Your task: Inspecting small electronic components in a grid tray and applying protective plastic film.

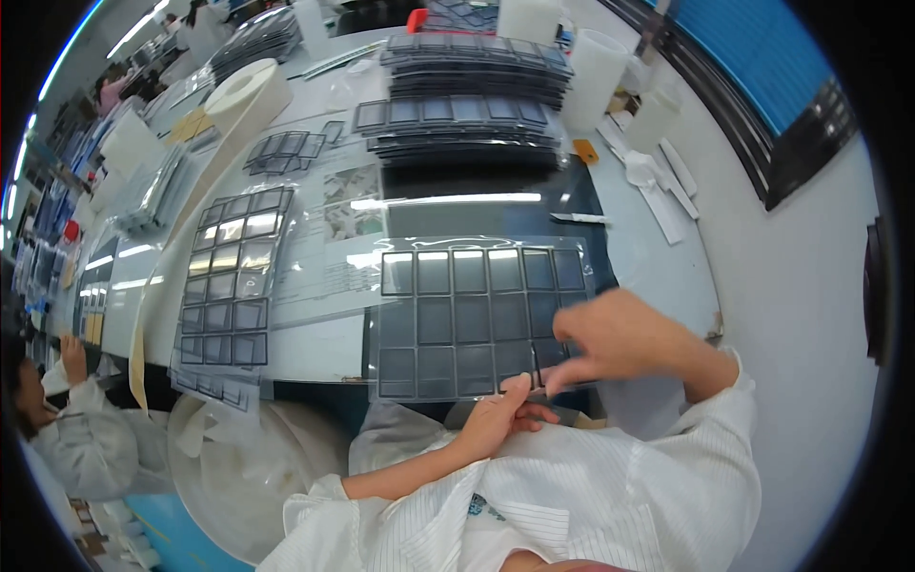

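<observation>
A transparent sheet (pixel 398 319) carries rows of dark-edged rectangular frames and lies on a dark mat at the table's near edge. My left hand (pixel 496 419) is closed at the sheet's near edge, thumb on top and the other fingers curled below. Just to its right, my right hand (pixel 615 334) hovers over the sheet's near right corner, fingers bent and thumb pointing toward the left fingertips. Motion blurs its fingertips, so whether anything is between them cannot be told. A second framed sheet (pixel 226 272) lies to the left, overhanging the table edge.
Tall stacks of framed sheets (pixel 467 133) stand behind the mat. A knife with a pale handle (pixel 579 218) lies at the mat's right. Loose frames (pixel 286 151) and a wide roll (pixel 250 91) are farther left. Below the table stands a white bin (pixel 229 477). A co-worker's hand (pixel 72 360) shows far left.
</observation>
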